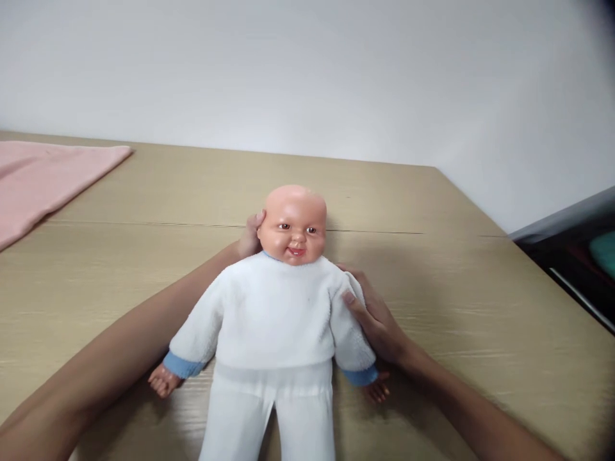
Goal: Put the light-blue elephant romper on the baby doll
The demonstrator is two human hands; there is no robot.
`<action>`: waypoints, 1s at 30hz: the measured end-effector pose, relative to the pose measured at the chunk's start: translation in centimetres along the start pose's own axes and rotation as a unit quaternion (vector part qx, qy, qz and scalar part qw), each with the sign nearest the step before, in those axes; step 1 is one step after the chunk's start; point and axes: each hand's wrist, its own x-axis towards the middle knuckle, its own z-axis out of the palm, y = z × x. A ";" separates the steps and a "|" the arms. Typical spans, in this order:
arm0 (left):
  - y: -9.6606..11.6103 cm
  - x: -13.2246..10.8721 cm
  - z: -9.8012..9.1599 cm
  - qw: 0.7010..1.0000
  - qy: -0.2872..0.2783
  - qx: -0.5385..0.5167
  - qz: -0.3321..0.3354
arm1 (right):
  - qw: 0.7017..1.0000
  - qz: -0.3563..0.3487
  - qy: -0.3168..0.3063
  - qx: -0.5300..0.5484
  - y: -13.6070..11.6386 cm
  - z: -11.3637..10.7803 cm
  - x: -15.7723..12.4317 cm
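A baby doll [276, 314] in a white fleecy top with blue cuffs and white trousers faces me, its head toward the far side of the table. Behind the doll's head, on the left, my left hand [250, 234] cups it, with most of the fingers hidden. My right hand [372, 317] grips the doll's upper arm and shoulder on the right, thumb in front and the other fingers behind. Both doll arms hang outward and down, and the lower legs run out of the bottom of the picture.
The doll is over a light wooden table [480, 307] with a thin seam across it. A pink cloth [52, 182] lies at the far left. Behind stands a white wall [288, 77]. Past the table's right edge is a dark object [571, 256] with something green on it.
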 end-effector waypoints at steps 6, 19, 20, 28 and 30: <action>0.7 2.3 0.4 0.998 -0.036 0.032 0.032 | 1.000 0.021 0.015 0.016 0.3 0.0 -0.2; 2.8 4.6 -0.5 0.998 0.033 0.014 -0.045 | 0.995 0.049 0.028 -0.084 1.1 -2.8 0.8; 3.0 4.7 -0.8 0.998 0.024 0.017 -0.053 | 0.994 0.039 0.033 -0.099 1.4 -2.5 0.8; 4.0 3.9 -1.8 0.992 -0.045 0.029 -0.113 | 0.990 -0.002 0.025 -0.138 1.9 -2.1 0.2; 4.1 3.5 -1.6 0.993 -0.039 0.029 -0.112 | 0.990 0.001 0.021 -0.138 1.7 -2.2 0.2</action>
